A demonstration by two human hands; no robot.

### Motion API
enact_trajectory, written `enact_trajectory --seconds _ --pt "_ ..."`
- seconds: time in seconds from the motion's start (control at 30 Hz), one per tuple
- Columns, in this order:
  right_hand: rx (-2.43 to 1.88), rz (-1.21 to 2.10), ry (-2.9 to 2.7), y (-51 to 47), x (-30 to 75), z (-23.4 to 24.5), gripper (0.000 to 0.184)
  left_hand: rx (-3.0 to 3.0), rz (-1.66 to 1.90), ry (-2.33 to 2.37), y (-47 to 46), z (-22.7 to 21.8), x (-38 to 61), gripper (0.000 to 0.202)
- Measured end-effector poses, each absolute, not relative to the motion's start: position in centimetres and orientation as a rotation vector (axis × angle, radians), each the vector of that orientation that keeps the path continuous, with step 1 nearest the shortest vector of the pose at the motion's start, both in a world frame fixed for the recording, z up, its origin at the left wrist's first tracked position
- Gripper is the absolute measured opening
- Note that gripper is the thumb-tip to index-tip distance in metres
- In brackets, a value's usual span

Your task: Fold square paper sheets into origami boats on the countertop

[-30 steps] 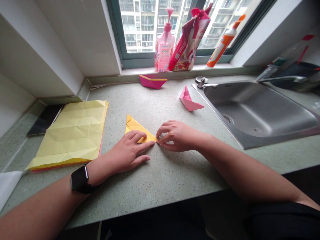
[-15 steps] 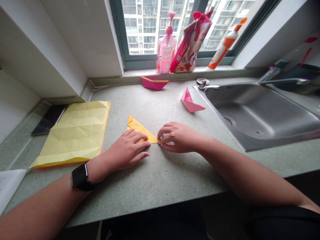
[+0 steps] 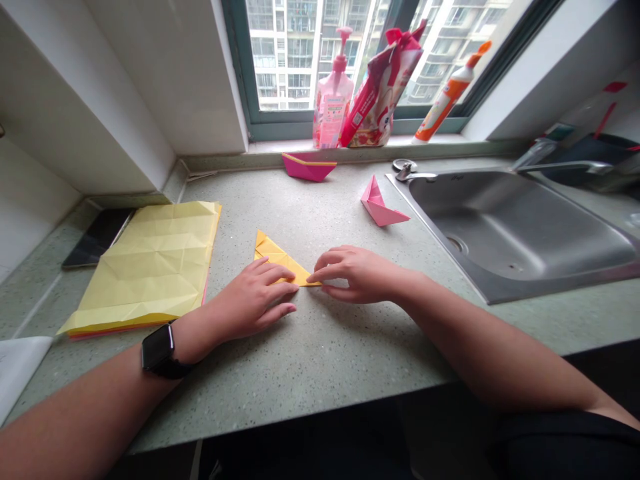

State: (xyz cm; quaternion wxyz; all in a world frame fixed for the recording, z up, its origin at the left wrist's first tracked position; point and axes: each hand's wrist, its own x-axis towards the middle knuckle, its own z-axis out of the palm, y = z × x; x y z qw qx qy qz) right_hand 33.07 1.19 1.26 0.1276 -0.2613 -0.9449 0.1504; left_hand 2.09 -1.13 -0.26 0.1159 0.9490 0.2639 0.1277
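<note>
A folded yellow-orange sheet of origami paper [image 3: 273,251] lies flat on the counter as a triangle, with crease lines on its face. My left hand [image 3: 257,291] rests over its lower left part, fingers stretched out and spread, pressing it down. At the sharp right-hand corner is my right hand [image 3: 353,273], its index fingertip on the paper and its thumb just below the corner. Part of the lower edge is hidden under my left fingers. Beyond stand a magenta paper boat [image 3: 309,168] and a pink paper boat [image 3: 383,205].
A stack of creased coloured paper [image 3: 155,260] lies at left, partly over a dark phone-like slab [image 3: 97,237]. The steel sink [image 3: 525,227] is at right. On the windowsill stand a pink pump bottle [image 3: 333,100], a red bag [image 3: 385,93] and an orange-white bottle [image 3: 445,100].
My right index finger has slid slightly left onto the paper near its corner, with the fingers a little more apart. My left hand and the paper stay nearly still.
</note>
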Motion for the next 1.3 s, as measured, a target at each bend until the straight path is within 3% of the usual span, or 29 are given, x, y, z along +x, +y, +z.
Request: enact_trajectory --seconds 0.4,1.3 --pt "-0.774 0.385 -2.838 1.5 33.5 1.7 0.037 2.744 0.395 0.772 -1.1 -0.4 2.0 0.027" --pt "-0.606 0.310 -2.680 1.4 32.8 0.1 0.033 2.796 0.464 0.670 -0.9 -0.7 1.8 0.031"
